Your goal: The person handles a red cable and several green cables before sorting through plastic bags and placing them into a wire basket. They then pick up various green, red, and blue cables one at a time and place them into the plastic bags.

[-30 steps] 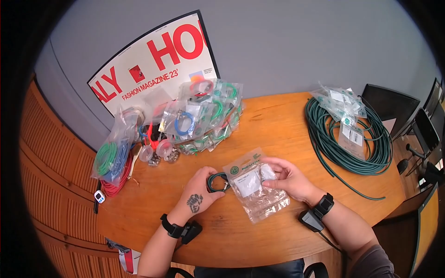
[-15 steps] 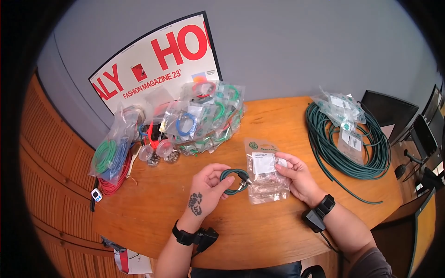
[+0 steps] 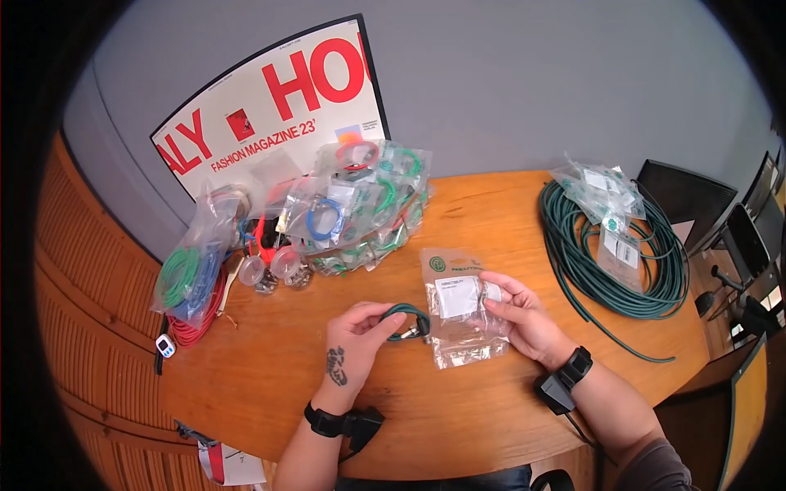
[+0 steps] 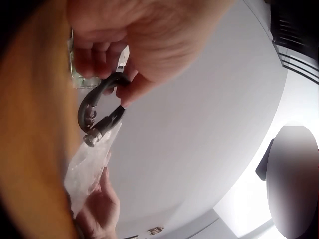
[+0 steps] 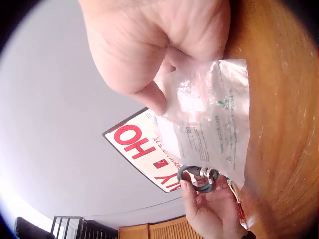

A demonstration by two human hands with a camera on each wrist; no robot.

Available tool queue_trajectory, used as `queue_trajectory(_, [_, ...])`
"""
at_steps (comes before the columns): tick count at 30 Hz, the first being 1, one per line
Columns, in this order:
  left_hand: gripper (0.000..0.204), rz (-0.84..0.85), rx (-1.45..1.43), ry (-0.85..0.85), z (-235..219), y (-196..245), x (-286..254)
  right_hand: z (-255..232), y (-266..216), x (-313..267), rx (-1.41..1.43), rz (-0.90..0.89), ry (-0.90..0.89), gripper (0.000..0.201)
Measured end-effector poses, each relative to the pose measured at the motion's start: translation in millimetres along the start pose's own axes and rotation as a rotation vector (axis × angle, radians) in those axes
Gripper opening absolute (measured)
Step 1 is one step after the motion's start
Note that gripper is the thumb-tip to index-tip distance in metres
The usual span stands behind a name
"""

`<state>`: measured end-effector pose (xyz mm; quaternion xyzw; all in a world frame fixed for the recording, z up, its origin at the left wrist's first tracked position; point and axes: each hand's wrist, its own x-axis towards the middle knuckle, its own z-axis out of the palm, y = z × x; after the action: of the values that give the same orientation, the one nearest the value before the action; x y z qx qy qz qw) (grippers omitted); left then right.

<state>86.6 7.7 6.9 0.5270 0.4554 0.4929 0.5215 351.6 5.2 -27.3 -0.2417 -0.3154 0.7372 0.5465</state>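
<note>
My left hand (image 3: 352,340) pinches a small coil of dark green cable (image 3: 408,308) between thumb and fingers. Metal connectors (image 4: 91,137) on the cable's ends show in the left wrist view. Thumb and fingers of my right hand (image 3: 534,324) grip a clear plastic bag (image 3: 455,337) by its right side. A white printed label (image 3: 457,296) and a green round logo are on its front. In the head view the coil sits right at the bag's left edge. From the right wrist, green print shows on the bag's other face (image 5: 212,127).
A large coil of dark green cable (image 3: 565,278) lies at the right, with clear bags (image 3: 602,188) on top. Several bagged cables (image 3: 360,213) and small plastic tubs (image 3: 285,263) crowd the back left. Behind them leans a poster (image 3: 270,106). A small white timer (image 3: 165,346) is at the left edge.
Both hands have lifted slightly, and the bag has turned from slanted to nearly upright. The small cable coil has tilted in my left hand, its connectors swinging round by the bag's edge.
</note>
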Motion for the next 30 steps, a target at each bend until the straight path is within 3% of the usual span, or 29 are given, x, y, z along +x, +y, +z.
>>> queue_trajectory(2, [0.015,0.096,-0.036,-0.043,-2.3,2.9,0.4,1.3,-0.2,-1.4,0.001,0.024,-0.016,0.046])
queue_trajectory(5, [0.014,0.023,-0.020,-0.067,-2.5,14.5,-5.3,5.3,-2.9,-2.6,-0.004,0.061,-0.072,0.054])
queue_trajectory(9, [0.013,0.095,-0.090,-0.028,-15.4,10.5,-3.2,2.0,-1.7,-1.7,-0.048,0.039,-0.138,0.068])
queue_trajectory(11, [0.013,-0.072,-0.555,-0.035,-14.3,16.5,-4.1,3.9,-0.2,-1.8,-0.066,0.027,-0.129,0.073])
queue_trajectory(13, [0.014,-0.141,-0.579,-0.038,-8.6,21.5,-5.5,8.0,-1.1,-1.8,-0.086,0.017,-0.122,0.078])
queue_trajectory(15, [0.017,-0.331,-0.551,-0.048,-8.3,15.5,-4.0,13.5,-4.4,-3.9,-0.117,0.049,-0.095,0.089])
queue_trajectory(19, [0.022,-0.387,-0.509,-0.146,-11.7,-1.1,-2.4,9.8,-3.9,-4.6,-0.189,0.029,-0.072,0.097])
queue_trajectory(21, [0.034,-0.323,-0.373,-0.079,-8.7,-1.9,-5.9,12.0,-3.8,-4.2,-0.148,0.022,-0.086,0.105])
queue_trajectory(24, [0.046,-0.251,-0.372,-0.091,-9.0,-9.7,-5.2,9.3,-2.0,-3.7,-0.177,0.017,-0.061,0.101])
queue_trajectory(30, [0.048,-0.236,-0.432,-0.163,-10.4,-21.5,-1.9,9.0,-0.2,-1.3,-0.115,0.005,0.005,0.086])
